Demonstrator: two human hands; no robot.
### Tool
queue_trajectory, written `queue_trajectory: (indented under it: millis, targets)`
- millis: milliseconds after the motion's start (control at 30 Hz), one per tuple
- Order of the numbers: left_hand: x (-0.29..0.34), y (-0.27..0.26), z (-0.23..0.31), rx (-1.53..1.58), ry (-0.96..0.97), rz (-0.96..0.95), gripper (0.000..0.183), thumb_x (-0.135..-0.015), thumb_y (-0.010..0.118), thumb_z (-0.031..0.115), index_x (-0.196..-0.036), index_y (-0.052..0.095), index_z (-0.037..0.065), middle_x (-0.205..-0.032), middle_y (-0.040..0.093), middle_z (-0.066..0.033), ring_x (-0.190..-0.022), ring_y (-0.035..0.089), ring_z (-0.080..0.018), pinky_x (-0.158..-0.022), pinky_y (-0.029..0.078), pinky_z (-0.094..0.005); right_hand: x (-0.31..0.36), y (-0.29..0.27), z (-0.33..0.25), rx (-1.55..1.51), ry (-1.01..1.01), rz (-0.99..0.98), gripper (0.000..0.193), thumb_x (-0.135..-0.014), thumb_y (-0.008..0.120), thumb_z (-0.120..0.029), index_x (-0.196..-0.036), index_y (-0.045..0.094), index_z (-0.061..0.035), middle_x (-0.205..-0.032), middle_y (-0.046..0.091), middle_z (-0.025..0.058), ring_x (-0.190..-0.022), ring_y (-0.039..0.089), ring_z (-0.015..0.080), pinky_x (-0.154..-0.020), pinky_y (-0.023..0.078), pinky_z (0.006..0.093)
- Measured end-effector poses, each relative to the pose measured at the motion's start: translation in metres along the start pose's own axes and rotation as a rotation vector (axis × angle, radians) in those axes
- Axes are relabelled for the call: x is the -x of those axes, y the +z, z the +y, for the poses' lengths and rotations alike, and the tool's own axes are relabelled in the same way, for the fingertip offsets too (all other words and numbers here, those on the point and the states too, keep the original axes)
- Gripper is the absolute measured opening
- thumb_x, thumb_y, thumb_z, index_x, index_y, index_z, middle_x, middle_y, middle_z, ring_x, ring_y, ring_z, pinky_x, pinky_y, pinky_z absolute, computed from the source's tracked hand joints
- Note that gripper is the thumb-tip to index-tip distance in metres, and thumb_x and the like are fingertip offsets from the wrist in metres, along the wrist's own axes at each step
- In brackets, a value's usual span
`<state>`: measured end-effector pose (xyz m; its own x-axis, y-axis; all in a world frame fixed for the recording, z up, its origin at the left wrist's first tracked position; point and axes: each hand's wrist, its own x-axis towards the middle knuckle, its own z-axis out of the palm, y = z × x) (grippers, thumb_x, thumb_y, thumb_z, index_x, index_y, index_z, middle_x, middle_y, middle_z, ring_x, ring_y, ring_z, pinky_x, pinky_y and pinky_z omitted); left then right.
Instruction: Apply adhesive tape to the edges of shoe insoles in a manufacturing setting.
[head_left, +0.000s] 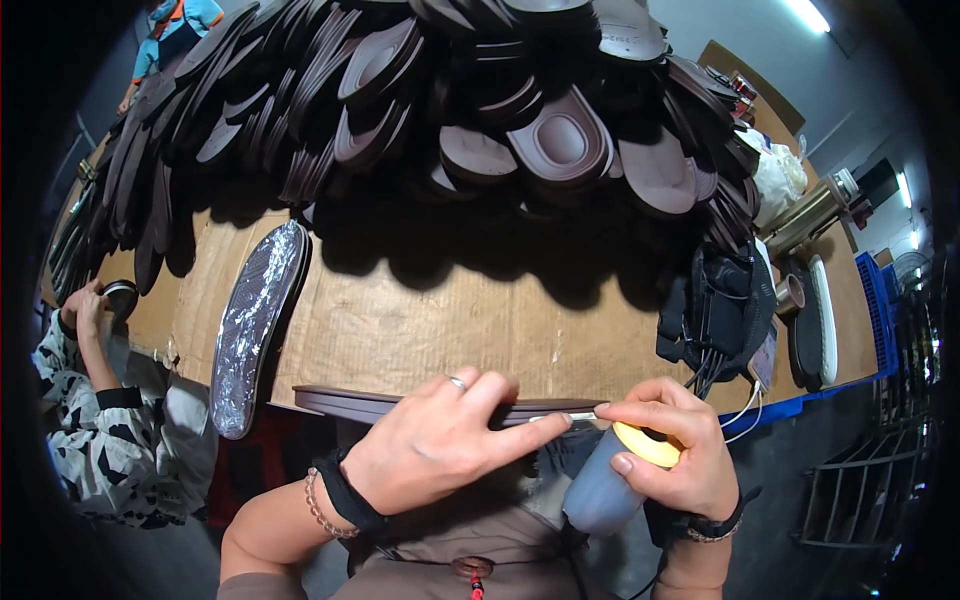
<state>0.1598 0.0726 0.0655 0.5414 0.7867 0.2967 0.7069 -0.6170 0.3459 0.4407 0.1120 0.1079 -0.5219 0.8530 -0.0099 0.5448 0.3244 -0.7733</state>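
A stack of thin brown soles (345, 402) lies edge-on along the table's front edge. My left hand (435, 440) is closed over it, fingers curled on top, with the index finger pointing right. That fingertip meets a slim, pale metallic piece (585, 417) at the sole's right end. My right hand (685, 440) is wrapped round a grey rounded tool (603, 490) with a yellow ring (645, 445); its fingertips pinch near the metallic piece's right end. Whether that piece belongs to the tool I cannot tell.
Brown shoe soles (565, 140) pile high across the table's back. A plastic-wrapped sole (258, 325) lies left of centre. At right are a black bag (720, 310) with cables, a metal flask (815, 210) and a white-edged sole (823, 320). Another person's hand (90, 305) works at far left.
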Motion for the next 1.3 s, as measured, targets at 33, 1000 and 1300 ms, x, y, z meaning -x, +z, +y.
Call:
queue_trajectory:
  millis: [33,1000,1300]
  targets:
    - [0.002,0.001,-0.003,0.000,0.003,0.038,0.054,-0.090,0.067,0.015,-0.141,0.069,0.034,-0.108,0.059,-0.0080,-0.090,0.061,-0.0221,-0.078,0.055,-0.0345,0.001,0.003,-0.001,-0.025,-0.015,0.041,0.048,-0.073,0.086,-0.022,-0.116,0.077,-0.0031,-0.102,0.070,0.0145,-0.094,0.069,0.0302,-0.084,0.055,0.0359]
    - [0.025,0.007,-0.006,0.032,0.002,0.368,0.056,-0.076,0.079,-0.001,-0.122,0.081,0.031,-0.103,0.053,-0.0063,-0.091,0.060,-0.0219,-0.076,0.055,-0.0319,-0.003,0.032,-0.019,0.203,0.059,0.521,0.029,-0.078,0.085,-0.017,-0.098,0.074,0.0014,-0.091,0.072,0.0178,-0.085,0.068,0.0352,-0.078,0.053,0.0424]
    - [0.024,0.009,-0.007,0.053,-0.011,0.392,0.055,-0.074,0.081,-0.001,-0.120,0.081,0.030,-0.104,0.052,-0.0069,-0.090,0.060,-0.0231,-0.076,0.055,-0.0333,-0.004,0.031,-0.020,0.154,0.102,0.489,0.028,-0.079,0.085,-0.018,-0.096,0.075,0.0022,-0.090,0.073,0.0185,-0.084,0.069,0.0349,-0.078,0.054,0.0418]
